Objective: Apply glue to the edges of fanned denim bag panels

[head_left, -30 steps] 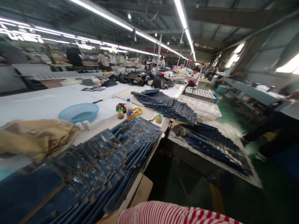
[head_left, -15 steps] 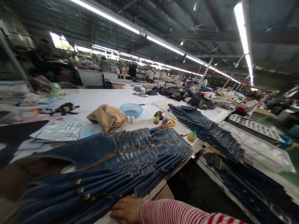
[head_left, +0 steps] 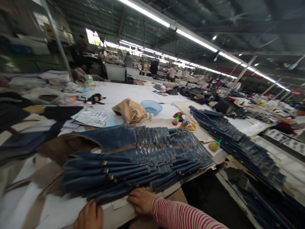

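Observation:
A fanned row of overlapping dark blue pieces (head_left: 119,159), like denim or leather, lies along the front of the white table, with brown strips and small metal fittings. My right hand (head_left: 142,201), in a red-and-white striped sleeve, rests on the table edge, fingertips at the near side of the row. To its left, my left hand (head_left: 89,216) lies at the same edge, fingers extended towards the lowest pieces and partly cut off by the frame. I see nothing held in either hand.
Behind the row are a tan cloth bundle (head_left: 130,111), a blue basin (head_left: 152,108), a green-capped bottle (head_left: 214,145) and an orange dish (head_left: 189,126). A second row of blue pieces (head_left: 228,133) stretches right. A dark gap (head_left: 202,197) separates the tables. Other people work farther back.
The view has swung left, so things appear farther right. My left hand has come into view at the table edge. My right hand stays at the near side of the row.

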Demonstrator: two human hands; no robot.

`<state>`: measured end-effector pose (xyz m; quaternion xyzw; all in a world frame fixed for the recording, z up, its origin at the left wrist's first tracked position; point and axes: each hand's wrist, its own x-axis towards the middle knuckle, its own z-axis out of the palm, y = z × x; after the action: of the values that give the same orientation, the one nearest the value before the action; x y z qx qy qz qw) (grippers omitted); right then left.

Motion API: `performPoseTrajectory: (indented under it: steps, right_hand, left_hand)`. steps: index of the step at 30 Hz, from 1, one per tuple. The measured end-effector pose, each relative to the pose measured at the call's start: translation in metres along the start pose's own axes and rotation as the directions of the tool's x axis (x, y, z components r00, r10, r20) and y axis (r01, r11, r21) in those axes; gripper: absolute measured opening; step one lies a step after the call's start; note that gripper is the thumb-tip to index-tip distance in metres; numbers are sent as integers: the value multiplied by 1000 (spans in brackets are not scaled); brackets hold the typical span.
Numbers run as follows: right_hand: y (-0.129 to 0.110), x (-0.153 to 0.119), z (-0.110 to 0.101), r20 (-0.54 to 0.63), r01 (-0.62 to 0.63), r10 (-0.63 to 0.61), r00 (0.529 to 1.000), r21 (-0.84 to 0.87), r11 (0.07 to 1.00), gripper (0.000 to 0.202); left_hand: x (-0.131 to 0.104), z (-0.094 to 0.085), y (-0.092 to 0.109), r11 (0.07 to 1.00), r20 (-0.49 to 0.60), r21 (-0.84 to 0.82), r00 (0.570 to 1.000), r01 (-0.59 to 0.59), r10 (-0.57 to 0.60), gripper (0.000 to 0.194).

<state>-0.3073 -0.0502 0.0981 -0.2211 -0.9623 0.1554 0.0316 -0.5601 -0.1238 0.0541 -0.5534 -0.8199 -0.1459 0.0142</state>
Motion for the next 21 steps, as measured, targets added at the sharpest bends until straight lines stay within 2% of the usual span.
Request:
performPoseTrajectory:
  steps: [7,14,21]
  right_hand:
    - [5,-3,6,2,5,-5,1000,96,995,44]
    - [11,-7,19,-33,29,-25,999,142,989,46]
    - [9,-12,16,-36,37,-33,999,98,994,47]
  left_hand:
    - [-4,-10,8,998,70,20,996,54,-55,39]
    - [-8,-37,28,987,165,-65,977,145,-132,37]
    - [-35,-52,38,987,251,-109,964,122,-92,43]
